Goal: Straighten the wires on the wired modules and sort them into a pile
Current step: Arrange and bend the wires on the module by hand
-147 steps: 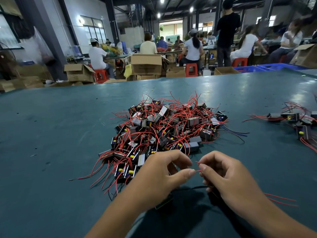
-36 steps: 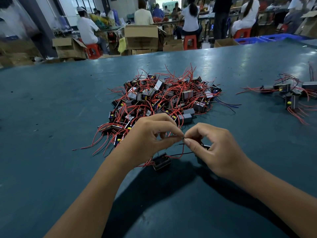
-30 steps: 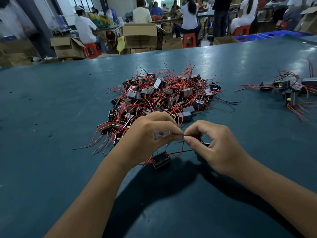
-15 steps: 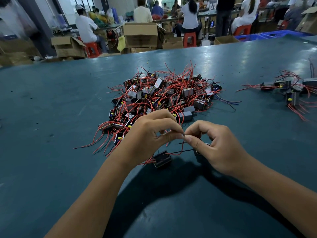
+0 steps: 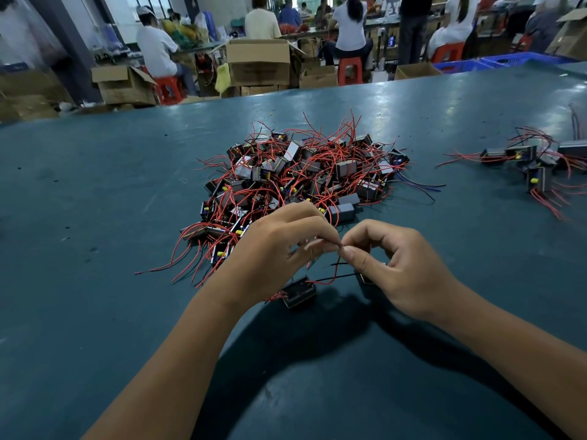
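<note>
Left hand (image 5: 273,249) and right hand (image 5: 403,268) meet fingertip to fingertip, both pinching one thin red wire (image 5: 332,274) of a small black box-shaped module (image 5: 298,295) lying on the teal bench (image 5: 95,201) below them. Large tangled heap of unsorted modules (image 5: 298,173) just behind; small sorted group (image 5: 527,166) far right.

This is looking like a factory assembly hall. A heap of small wired modules (image 5: 301,179) is lying on a broad teal surface (image 5: 95,217), with a smaller batch (image 5: 533,168) sitting well apart to the right. Behind, workers (image 5: 157,50) are sitting on red stools (image 5: 349,69) at long benches, and open cardboard boxes (image 5: 259,63) (several stacked) are standing on the floor.
</note>
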`<state>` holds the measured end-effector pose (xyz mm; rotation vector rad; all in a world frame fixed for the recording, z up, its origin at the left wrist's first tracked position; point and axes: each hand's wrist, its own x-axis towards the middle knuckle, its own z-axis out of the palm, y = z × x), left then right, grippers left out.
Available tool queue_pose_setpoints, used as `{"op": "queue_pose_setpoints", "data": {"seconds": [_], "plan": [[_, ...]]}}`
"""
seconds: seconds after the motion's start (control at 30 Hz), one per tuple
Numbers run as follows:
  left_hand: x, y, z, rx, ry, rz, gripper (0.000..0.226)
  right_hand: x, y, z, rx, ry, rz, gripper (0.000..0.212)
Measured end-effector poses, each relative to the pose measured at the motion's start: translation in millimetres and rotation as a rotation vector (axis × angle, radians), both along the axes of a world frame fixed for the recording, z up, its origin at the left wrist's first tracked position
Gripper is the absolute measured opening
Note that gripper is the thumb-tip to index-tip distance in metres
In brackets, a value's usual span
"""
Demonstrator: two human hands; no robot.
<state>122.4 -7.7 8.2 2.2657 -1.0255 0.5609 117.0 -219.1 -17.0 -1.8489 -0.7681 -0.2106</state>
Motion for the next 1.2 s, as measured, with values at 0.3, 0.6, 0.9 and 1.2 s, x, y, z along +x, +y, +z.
{"op": "queue_pose_setpoints", "data": {"seconds": [0.3, 0.6, 0.9, 1.2], "plan": [[-5, -7, 0, 0.130, -0.071, 0.031, 0.012, 0, 1, 1, 0.060, 0.080, 0.046, 0.007], [-11, -12, 2, 0.153, -0.040, 0.061, 0.020, 1, 0, 1, 0.152, 0.182, 0.106, 0.008], [-16, -16, 0, 0.058, 0.273, 0.092, 0.017, -6, 1, 5, 0.004, -0.102, -0.064, 0.009], [-13, -20, 0, -0.199, 0.626, 0.012, 0.025, -7, 0, 6, -0.112, -0.246, -0.142, 0.006]]}}
